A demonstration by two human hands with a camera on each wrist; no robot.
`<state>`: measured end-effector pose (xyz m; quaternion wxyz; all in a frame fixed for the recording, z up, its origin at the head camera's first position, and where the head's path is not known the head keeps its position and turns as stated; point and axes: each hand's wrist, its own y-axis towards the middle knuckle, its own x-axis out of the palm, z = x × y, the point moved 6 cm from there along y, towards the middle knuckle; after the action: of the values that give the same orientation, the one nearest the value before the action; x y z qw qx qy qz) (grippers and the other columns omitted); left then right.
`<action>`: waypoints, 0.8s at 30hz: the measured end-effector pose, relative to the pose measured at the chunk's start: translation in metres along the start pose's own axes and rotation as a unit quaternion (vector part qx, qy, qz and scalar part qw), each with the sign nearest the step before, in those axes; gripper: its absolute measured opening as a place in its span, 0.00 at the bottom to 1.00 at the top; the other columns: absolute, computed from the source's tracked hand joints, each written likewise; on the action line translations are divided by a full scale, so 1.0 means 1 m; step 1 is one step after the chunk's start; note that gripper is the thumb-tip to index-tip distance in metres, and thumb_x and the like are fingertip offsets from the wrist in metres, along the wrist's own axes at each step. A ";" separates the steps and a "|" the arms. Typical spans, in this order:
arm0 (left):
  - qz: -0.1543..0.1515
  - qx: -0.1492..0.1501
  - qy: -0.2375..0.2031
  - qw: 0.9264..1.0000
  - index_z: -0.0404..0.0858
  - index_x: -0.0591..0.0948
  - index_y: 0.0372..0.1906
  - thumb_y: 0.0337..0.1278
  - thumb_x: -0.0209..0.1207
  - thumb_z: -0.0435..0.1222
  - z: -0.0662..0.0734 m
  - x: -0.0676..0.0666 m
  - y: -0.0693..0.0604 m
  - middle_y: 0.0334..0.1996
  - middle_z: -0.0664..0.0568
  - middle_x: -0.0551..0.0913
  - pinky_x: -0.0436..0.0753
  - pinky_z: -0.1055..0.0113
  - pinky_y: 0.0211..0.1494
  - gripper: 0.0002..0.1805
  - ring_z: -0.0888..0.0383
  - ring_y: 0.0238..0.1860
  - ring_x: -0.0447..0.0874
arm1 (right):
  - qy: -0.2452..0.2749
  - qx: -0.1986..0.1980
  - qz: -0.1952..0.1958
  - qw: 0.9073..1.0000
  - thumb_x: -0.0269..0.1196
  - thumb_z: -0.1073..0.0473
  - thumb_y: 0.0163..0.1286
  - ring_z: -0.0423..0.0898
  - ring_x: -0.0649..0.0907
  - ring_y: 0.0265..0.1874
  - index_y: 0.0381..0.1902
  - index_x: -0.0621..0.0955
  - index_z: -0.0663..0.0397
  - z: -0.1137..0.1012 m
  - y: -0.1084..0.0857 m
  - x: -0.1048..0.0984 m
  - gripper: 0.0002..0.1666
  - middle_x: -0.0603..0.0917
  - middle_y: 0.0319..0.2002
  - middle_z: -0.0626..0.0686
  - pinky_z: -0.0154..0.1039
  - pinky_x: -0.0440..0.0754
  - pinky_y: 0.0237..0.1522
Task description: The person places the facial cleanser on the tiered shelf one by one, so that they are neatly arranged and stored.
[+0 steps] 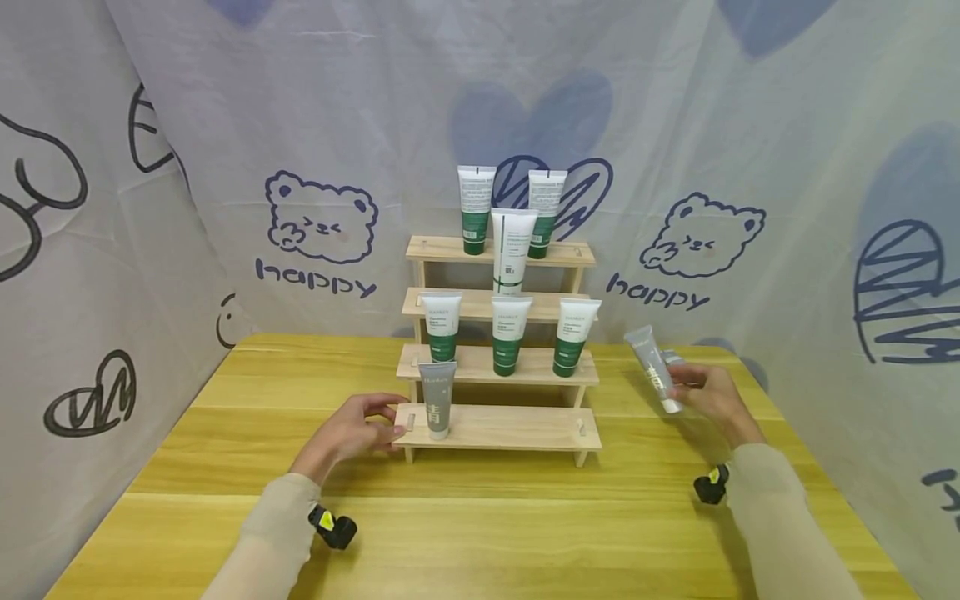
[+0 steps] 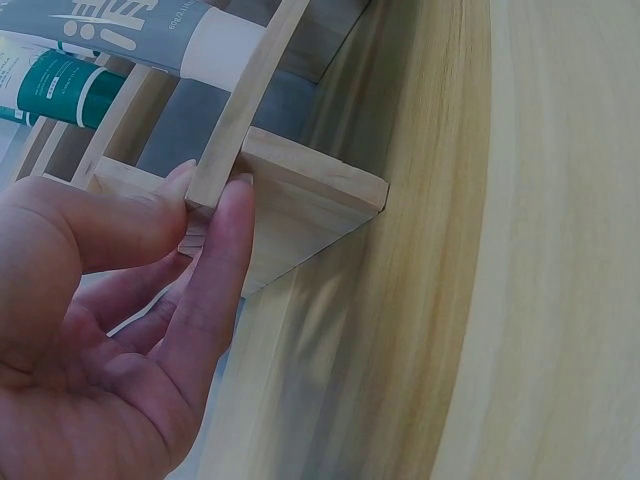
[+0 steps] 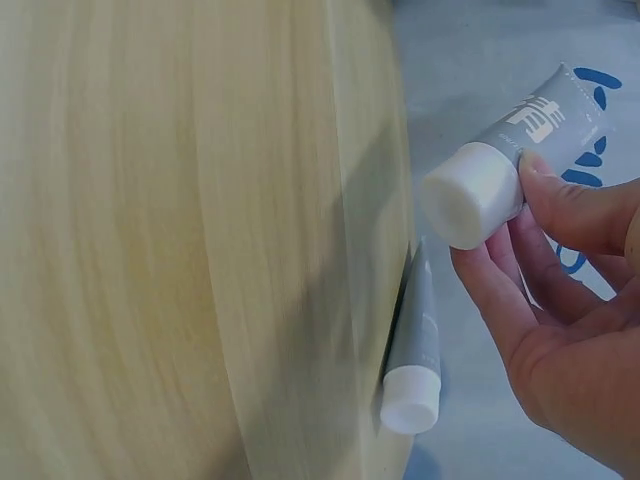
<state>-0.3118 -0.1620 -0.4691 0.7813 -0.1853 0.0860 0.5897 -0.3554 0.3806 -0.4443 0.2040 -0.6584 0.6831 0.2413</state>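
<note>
My left hand point(image 1: 356, 431) grips the left end of the lowest tier of a wooden stepped rack point(image 1: 510, 427). Thumb and fingers pinch the board's corner in the left wrist view. Close by, a grey tube point(image 1: 438, 398) stands on its white cap at the left of that tier. Off to the rack's right, my right hand point(image 1: 714, 395) holds another grey tube point(image 1: 651, 368) above the table, thumb on one side near the white cap and fingers on the other. A third grey tube point(image 3: 415, 335) lies on the table beneath that hand.
Three white-and-green tubes point(image 1: 507, 337) stand on the second tier up. One taller white tube point(image 1: 513, 250) is on the third, and two more tubes point(image 1: 476, 208) are on the top. Patterned cloth point(image 1: 322, 100) hangs behind and beside the wooden table point(image 1: 480, 533).
</note>
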 end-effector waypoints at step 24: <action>0.001 0.002 0.007 1.000 0.35 0.75 0.70 0.63 0.66 0.28 -0.001 -0.001 -0.002 0.52 0.39 0.79 0.92 0.58 0.47 0.30 0.55 0.39 0.86 | 0.023 0.001 0.000 1.000 0.66 0.65 0.72 0.36 0.82 0.49 0.71 0.71 0.64 -0.043 -0.013 -0.005 0.33 0.77 0.67 0.68 0.22 0.80 0.49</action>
<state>-0.3103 -0.1632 -0.4692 0.7806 -0.1876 0.0930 0.5889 -0.3407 0.3588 -0.4074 0.1883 -0.6635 0.6881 0.2256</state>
